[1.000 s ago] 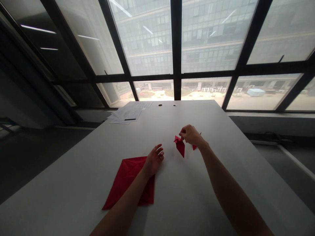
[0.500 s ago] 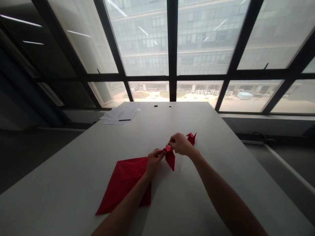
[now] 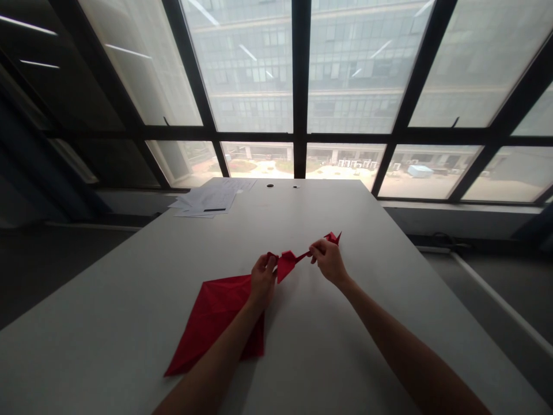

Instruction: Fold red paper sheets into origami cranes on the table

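A red paper crane (image 3: 286, 264) is stretched between my two hands above the white table. My left hand (image 3: 263, 276) pinches its left end. My right hand (image 3: 327, 257) grips the thin point that sticks out on the right. Just behind the right hand a second folded red crane (image 3: 332, 237) stands on the table, partly covered by the fingers. A large creased sheet of red paper (image 3: 216, 317) lies under and left of my left forearm, which hides part of it.
White printed papers (image 3: 207, 199) with a dark pen (image 3: 215, 210) on them lie at the table's far left corner. Two round holes (image 3: 270, 185) sit near the far edge of the white table (image 3: 345, 346). Tall windows rise beyond it.
My hands have moved apart, the right one to the right, the left one slightly left. The held crane has turned and now shows a long thin point toward my right hand.
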The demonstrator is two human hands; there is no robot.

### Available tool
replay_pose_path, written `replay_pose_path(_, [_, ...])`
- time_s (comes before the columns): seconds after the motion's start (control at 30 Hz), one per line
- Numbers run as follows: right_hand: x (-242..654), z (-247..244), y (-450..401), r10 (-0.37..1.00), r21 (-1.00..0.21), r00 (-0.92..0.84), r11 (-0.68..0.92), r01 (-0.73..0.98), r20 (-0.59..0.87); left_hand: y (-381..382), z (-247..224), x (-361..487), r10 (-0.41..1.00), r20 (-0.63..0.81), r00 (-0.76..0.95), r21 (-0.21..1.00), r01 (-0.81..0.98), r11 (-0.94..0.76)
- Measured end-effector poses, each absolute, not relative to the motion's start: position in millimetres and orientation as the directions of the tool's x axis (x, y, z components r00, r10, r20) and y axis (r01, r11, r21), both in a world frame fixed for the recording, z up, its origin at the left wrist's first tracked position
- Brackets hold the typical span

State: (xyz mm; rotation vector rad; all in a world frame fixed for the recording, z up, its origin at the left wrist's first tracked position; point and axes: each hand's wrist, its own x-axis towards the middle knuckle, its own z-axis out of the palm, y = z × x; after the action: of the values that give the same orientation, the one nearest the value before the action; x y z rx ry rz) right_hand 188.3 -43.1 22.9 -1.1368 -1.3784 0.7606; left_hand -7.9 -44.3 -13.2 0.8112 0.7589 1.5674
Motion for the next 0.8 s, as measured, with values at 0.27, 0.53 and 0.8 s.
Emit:
replay_pose_path(0.27, [180, -20, -55, 0.944, -0.960, 0.176, 0.280, 0.018, 0.278, -46, -10, -9, 0.992, 0.070, -0.109, 0.821, -0.558, -0.120])
replay_pose_path(0.53, [180, -29, -57, 0.956, -0.968, 0.180, 0.245, -0.048, 0.232, -47, -10, -9, 0.992, 0.081, -0.097, 0.819, -0.561, -0.122])
replay_pose_path(0.8, [178, -29, -59, 0.914, -0.958, 0.329, 0.276, -0.075, 0.238, -51, -10, -10, 0.994, 0.058, -0.088, 0.841, -0.533, -0.096])
